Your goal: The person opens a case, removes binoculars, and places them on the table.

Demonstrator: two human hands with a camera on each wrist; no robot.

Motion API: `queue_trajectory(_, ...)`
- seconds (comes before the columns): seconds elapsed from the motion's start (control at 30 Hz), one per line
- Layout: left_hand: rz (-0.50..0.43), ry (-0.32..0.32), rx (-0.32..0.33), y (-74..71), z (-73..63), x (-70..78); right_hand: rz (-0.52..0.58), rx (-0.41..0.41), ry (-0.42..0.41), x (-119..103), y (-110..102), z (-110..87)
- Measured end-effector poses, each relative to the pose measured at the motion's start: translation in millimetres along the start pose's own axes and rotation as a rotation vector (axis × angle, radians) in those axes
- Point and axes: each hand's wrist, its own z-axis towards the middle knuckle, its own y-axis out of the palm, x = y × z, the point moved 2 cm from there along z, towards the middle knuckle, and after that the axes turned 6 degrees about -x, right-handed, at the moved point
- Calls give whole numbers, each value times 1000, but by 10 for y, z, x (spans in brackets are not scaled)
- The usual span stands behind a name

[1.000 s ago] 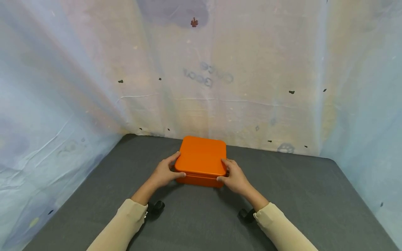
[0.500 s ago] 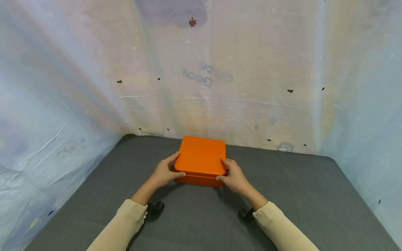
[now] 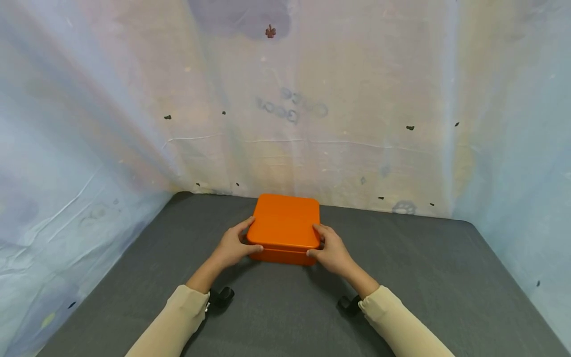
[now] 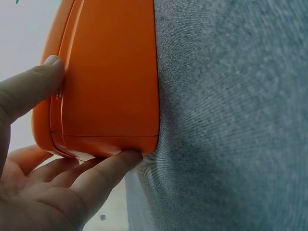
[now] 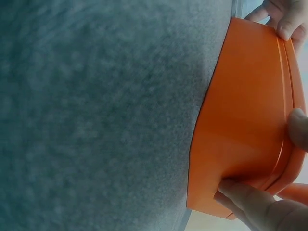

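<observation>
An orange lidded box (image 3: 284, 223), square with rounded corners, sits on the grey cloth-covered table. My left hand (image 3: 233, 245) holds its left side, the thumb on the front at the lid seam and the fingers spread along the side wall. On the opposite side my right hand (image 3: 332, 252) grips the box in the same way, its thumb at the front near the lid. In the left wrist view the lid (image 4: 45, 113) lies flush on the body, and the lower fingertip reaches close to the cloth. The right wrist view shows the box's front wall (image 5: 240, 96) with its base at the cloth. Its contents are hidden.
The grey table (image 3: 401, 277) extends around the box on every side. Behind it hangs a pale patterned curtain (image 3: 339, 163), close to the box's far edge, with further sheets at left and right. Black wrist mounts (image 3: 221, 296) sit below both hands.
</observation>
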Motion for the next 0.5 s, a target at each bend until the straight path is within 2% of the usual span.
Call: queue_trajectory(0.5, -27, -19, 21, 16, 0, -4, 62, 4, -5, 36, 2, 11)
